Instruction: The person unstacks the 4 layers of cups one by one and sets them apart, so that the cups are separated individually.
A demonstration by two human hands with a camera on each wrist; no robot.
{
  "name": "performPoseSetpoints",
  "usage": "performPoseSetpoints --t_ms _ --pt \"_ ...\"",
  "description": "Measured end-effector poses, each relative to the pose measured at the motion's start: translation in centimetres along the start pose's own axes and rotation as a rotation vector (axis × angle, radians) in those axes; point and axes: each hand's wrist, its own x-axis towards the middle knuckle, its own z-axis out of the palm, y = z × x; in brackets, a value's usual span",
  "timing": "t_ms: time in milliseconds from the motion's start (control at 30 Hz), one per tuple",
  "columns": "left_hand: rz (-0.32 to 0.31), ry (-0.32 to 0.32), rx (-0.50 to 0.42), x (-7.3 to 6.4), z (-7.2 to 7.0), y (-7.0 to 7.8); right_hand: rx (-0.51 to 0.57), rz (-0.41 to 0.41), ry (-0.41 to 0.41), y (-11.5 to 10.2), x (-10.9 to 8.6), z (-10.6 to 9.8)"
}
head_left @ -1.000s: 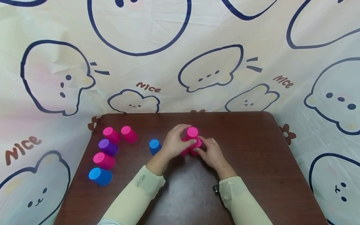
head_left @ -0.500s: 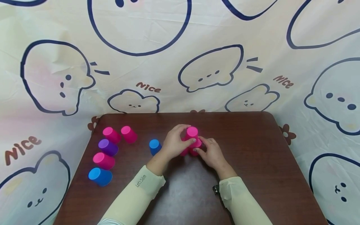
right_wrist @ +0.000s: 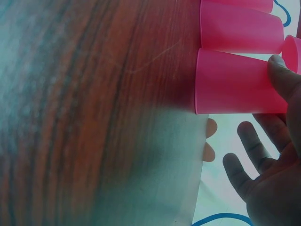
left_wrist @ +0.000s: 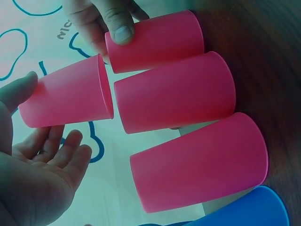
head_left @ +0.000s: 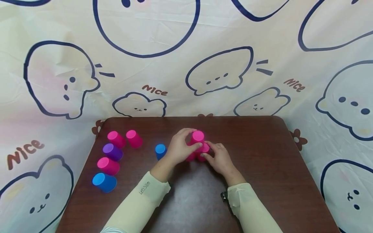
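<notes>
Left hand [head_left: 180,149] pinches a tapered pink plastic cup [left_wrist: 68,94], right hand [head_left: 219,158] its lower twin [right_wrist: 230,82]. Uneven pressure might topple both.

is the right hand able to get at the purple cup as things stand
Probably not directly: the right hand holds a pink cup, and the left hand lies across the way to the purple cup.

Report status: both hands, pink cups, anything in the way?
Left hand pinches upper cup above pink row, contact unclear. Right hand grips row's right cup. Blue cup left of row; nothing visibly in the way.
</notes>
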Motion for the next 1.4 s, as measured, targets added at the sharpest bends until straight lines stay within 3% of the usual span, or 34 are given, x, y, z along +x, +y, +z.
performPoseSetpoints --t_ms 900,1400 --pt "0.006 0.055 -0.002 -0.6 -1.7 -0.1 0.027 -0.041 0.018 -0.2 0.0 -0.3" --pt "-0.009 0.086 0.004 -1.0 -3.3 -0.5 0.027 0.001 0.005 -0.4 -0.2 -0.3"
